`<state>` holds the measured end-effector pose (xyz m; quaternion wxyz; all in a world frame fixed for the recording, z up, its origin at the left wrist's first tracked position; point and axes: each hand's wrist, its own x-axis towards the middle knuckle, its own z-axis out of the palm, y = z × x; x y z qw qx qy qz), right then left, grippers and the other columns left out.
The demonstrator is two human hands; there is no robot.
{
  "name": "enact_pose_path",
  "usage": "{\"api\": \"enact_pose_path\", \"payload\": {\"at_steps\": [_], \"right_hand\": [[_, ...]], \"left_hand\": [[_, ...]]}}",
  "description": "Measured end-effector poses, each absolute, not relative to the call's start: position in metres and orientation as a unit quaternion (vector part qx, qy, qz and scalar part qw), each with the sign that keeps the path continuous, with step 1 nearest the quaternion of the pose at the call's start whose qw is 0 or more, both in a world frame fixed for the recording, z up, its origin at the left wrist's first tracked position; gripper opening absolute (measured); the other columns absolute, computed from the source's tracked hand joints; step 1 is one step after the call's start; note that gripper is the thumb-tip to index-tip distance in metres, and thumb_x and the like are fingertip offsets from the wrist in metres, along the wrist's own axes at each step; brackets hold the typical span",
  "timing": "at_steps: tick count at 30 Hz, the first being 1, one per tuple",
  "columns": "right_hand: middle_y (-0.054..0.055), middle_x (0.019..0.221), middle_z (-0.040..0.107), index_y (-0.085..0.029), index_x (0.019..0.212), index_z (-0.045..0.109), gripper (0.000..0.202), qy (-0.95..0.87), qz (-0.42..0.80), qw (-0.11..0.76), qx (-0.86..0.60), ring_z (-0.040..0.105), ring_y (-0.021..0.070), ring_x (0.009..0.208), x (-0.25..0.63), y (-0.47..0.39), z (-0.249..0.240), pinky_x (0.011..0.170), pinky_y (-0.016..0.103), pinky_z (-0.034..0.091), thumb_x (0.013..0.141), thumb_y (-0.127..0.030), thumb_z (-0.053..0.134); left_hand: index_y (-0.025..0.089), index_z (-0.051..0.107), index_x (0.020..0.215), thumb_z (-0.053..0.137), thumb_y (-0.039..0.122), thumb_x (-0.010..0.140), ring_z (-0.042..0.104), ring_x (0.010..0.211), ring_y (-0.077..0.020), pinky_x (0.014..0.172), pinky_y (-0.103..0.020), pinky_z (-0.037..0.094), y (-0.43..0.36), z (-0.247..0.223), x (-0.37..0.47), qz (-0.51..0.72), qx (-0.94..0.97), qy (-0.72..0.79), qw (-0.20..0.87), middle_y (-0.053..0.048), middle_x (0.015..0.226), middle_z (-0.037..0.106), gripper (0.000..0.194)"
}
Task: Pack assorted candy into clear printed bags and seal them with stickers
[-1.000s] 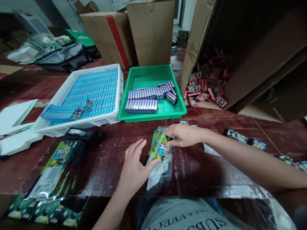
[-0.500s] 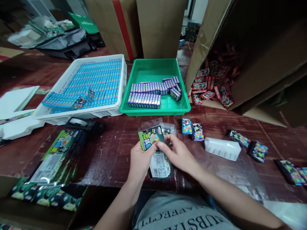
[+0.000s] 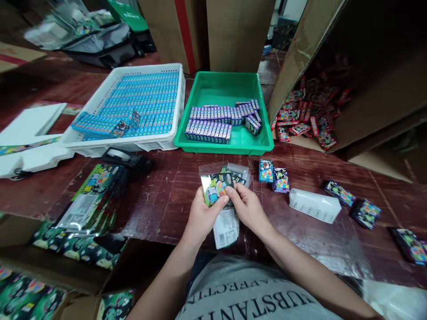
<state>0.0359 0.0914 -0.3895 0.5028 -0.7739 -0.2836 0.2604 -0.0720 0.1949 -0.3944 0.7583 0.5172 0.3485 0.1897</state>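
Both my hands grip a printed plastic pouch with a clear top edge, held over the table's front edge. My left hand holds its left side, thumb across the front. My right hand pinches the right side, its thumb close to the left one. Behind the pouch lies a second clear-topped pouch, partly hidden. To the right of my hands stand a blue small box and a purple small box. A white translucent sleeve lies beyond them.
A white basket of blue boxes and a green tray of purple boxes stand behind. At left are a stack of pouches and a black tape dispenser. A big carton with red packs stands at right.
The view has shifted, so the surroundings sit farther right and slightly higher. Both hands keep hold of the pouch, which is tilted a little differently and catches more glare.
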Motion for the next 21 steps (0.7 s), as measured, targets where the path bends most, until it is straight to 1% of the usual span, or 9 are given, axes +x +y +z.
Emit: {"api": "enact_pose_path", "payload": {"at_steps": [2,4,7,9,11,14,17,19,21], "right_hand": [[-0.004,0.065,0.053,-0.022,0.073,0.052,0.046,-0.288,0.205,0.494,-0.794,0.049,0.0139,0.062,0.039,0.09,-0.391,0.059,0.025,0.036,0.102,-0.056,0.045],[-0.003,0.064,0.054,-0.022,0.073,0.053,0.047,-0.298,0.169,0.473,-0.812,0.05,0.0145,0.061,0.041,0.088,-0.39,0.059,0.025,0.037,0.104,-0.055,0.041],[0.004,0.086,0.07,-0.023,0.108,0.065,0.038,-0.329,0.189,0.404,-0.833,0.067,0.0216,0.078,0.036,0.081,-0.386,0.07,0.029,0.047,0.101,-0.056,0.048],[0.009,0.097,0.074,-0.021,0.13,0.058,0.047,-0.347,0.232,0.345,-0.841,0.072,0.0277,0.088,0.029,0.072,-0.385,0.076,0.034,0.051,0.097,-0.055,0.056],[0.01,0.096,0.075,-0.019,0.133,0.054,0.046,-0.347,0.272,0.325,-0.836,0.073,0.0284,0.084,0.021,0.06,-0.384,0.073,0.036,0.052,0.099,-0.051,0.052],[0.008,0.091,0.074,-0.02,0.131,0.054,0.038,-0.338,0.313,0.355,-0.814,0.072,0.0237,0.074,0.016,0.039,-0.386,0.065,0.033,0.053,0.105,-0.045,0.042],[0.008,0.103,0.074,-0.022,0.143,0.045,0.051,-0.335,0.348,0.404,-0.777,0.072,0.0215,0.08,0.024,0.025,-0.388,0.068,0.034,0.057,0.1,-0.048,0.055],[0.012,0.125,0.069,-0.025,0.153,0.03,0.068,-0.312,0.36,0.469,-0.744,0.072,0.0206,0.091,0.037,0.023,-0.389,0.073,0.034,0.059,0.097,-0.047,0.061],[0.013,0.138,0.062,-0.027,0.153,0.03,0.065,-0.302,0.348,0.531,-0.711,0.07,0.0198,0.104,0.051,0.025,-0.388,0.08,0.034,0.06,0.098,-0.045,0.06]], "left_hand": [[0.02,0.064,0.119,0.083,0.035,0.078,0.072,0.102,-0.0236,0.086,-0.034,0.058,0.195,-0.393,-0.078,0.14,0.496,0.298,0.804,-0.009,0.116,0.075,0.048],[0.019,0.065,0.119,0.078,0.036,0.084,0.072,0.102,-0.0233,0.089,-0.034,0.057,0.194,-0.394,-0.082,0.134,0.498,0.285,0.808,-0.01,0.116,0.075,0.041],[0.019,0.065,0.119,0.075,0.035,0.087,0.073,0.096,-0.0213,0.086,-0.033,0.058,0.192,-0.4,-0.082,0.208,0.491,0.33,0.779,-0.009,0.112,0.076,0.037],[0.018,0.065,0.119,0.074,0.034,0.087,0.072,0.092,-0.0202,0.083,-0.031,0.058,0.192,-0.402,-0.081,0.243,0.478,0.344,0.771,-0.008,0.11,0.076,0.036],[0.018,0.066,0.115,0.074,0.035,0.087,0.072,0.089,-0.0192,0.081,-0.03,0.058,0.192,-0.404,-0.08,0.236,0.482,0.34,0.772,-0.007,0.106,0.076,0.034],[0.018,0.066,0.112,0.074,0.038,0.087,0.072,0.091,-0.0192,0.083,-0.03,0.058,0.192,-0.406,-0.079,0.229,0.5,0.348,0.759,-0.007,0.104,0.075,0.032],[0.019,0.056,0.132,0.075,0.034,0.086,0.071,0.103,-0.0212,0.089,-0.032,0.057,0.191,-0.41,-0.079,0.254,0.509,0.331,0.752,-0.01,0.116,0.073,0.053],[0.024,0.032,0.153,0.078,0.03,0.083,0.072,0.1,-0.0214,0.085,-0.033,0.059,0.189,-0.411,-0.08,0.222,0.517,0.295,0.772,-0.01,0.12,0.071,0.084],[0.03,0.013,0.16,0.079,0.027,0.081,0.073,0.092,-0.0207,0.075,-0.031,0.06,0.187,-0.409,-0.081,0.162,0.533,0.254,0.791,-0.01,0.122,0.069,0.102]]}}
